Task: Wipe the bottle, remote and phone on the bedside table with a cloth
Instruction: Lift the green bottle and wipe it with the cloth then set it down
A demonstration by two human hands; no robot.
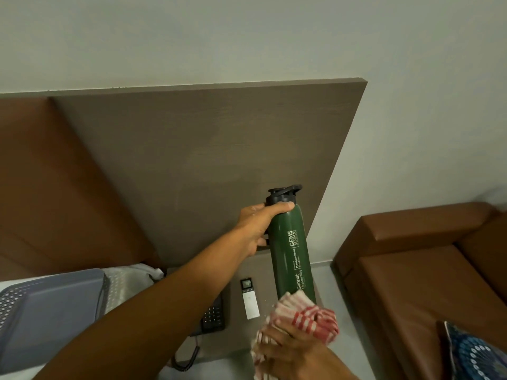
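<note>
The left grip (258, 229) holds the green bottle (292, 250) near its top. The right grip (290, 344), at 6 o'clock from the bottle, squeezes the cloth (304, 316) against its bottom, above the tabletop (233, 341).

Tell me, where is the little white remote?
The slim white remote lies flat on the bedside table, between the black keypad phone and the green bottle.
</note>
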